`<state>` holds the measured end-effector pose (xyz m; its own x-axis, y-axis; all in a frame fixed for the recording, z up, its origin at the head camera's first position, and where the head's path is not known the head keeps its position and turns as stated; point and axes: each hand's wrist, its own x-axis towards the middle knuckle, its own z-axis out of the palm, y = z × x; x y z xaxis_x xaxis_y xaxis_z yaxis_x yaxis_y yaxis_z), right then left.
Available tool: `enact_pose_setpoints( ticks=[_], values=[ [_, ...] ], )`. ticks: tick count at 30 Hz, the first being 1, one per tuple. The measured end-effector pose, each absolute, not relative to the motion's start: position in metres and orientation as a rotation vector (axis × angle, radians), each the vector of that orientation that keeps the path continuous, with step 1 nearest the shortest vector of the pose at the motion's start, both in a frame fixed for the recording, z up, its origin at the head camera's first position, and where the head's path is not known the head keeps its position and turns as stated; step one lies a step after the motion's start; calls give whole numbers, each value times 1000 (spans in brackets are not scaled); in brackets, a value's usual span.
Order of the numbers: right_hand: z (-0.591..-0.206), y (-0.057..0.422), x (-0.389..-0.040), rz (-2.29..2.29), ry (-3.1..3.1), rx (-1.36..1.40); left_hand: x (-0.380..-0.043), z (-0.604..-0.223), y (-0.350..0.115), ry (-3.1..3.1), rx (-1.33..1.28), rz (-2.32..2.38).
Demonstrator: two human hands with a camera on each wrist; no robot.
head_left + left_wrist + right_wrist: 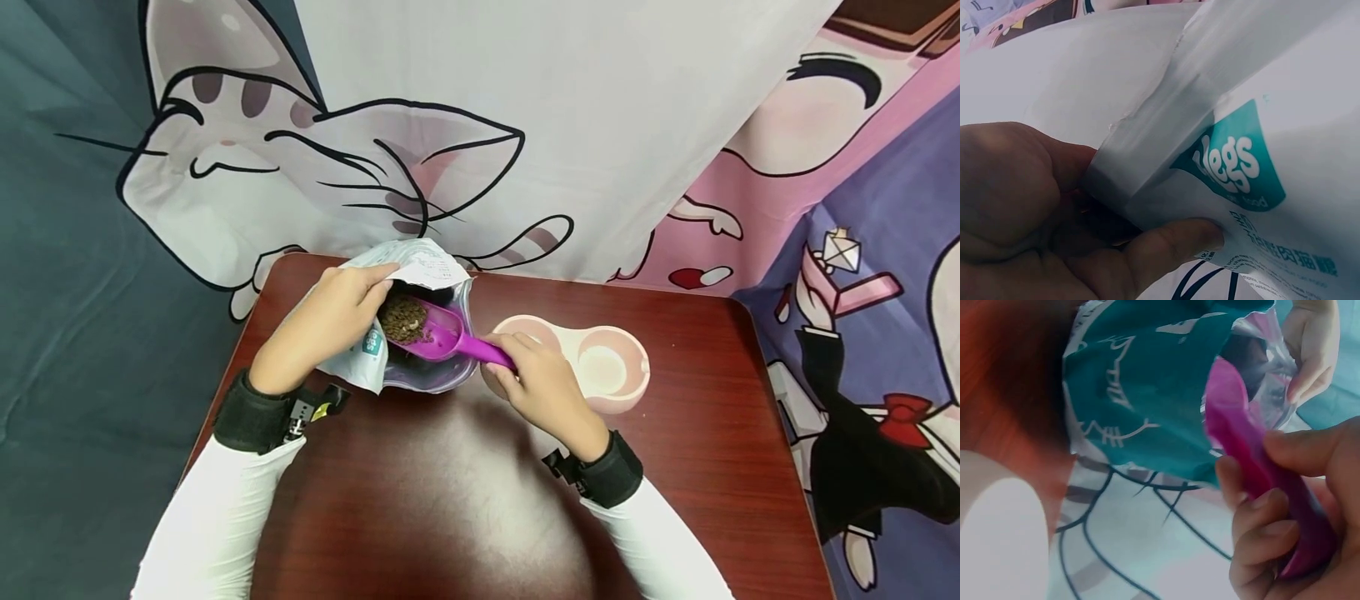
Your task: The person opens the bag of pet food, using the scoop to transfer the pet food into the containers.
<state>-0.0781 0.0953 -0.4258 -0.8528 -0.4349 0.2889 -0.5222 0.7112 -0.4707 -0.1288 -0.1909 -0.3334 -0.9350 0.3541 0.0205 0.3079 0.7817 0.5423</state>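
An opened food bag (pixel 431 265), white and teal, stands at the back of the table. My left hand (pixel 336 310) pinches its rim at the left; in the left wrist view the thumb and fingers (pixel 1175 247) lie on either side of the bag's edge. With my right hand (pixel 546 390) I grip the handle of a purple scoop (pixel 444 333). Brown kibble (pixel 402 320) lies in the scoop's bowl, which is at the bag's mouth. In the right wrist view my fingers curl round the scoop (pixel 1254 462), beside the bag's teal side (pixel 1141 387).
A pink and white double pet bowl (pixel 613 400) stands right of the bag, partly behind my right hand. The reddish-brown wooden table (pixel 705 433) ends against a cartoon-printed cloth (pixel 585 108) at the back.
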Motion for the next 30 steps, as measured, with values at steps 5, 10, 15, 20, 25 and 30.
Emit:
enact_pose_setpoints(
  ticks=[5, 10, 15, 20, 25, 30],
  values=[
    [-437, 111, -75, 973, -2723, 757, -130, -334, -193, 2882, 536, 879],
    [-449, 121, -72, 1144, -2648, 747, -130, -332, -194, 2887, 524, 890],
    [-460, 120, -74, 1305, -2584, 755, -130, -331, -194, 2876, 514, 898],
    [-469, 116, -76, 1371, -2574, 767, -130, -333, -194, 2870, 512, 891],
    [-472, 118, -76, 1378, -2536, 744, -130, -333, -194, 2878, 508, 890],
    [-470, 117, -77, 1379, -2558, 766, -130, -332, -195, 2878, 507, 899]
  ],
)
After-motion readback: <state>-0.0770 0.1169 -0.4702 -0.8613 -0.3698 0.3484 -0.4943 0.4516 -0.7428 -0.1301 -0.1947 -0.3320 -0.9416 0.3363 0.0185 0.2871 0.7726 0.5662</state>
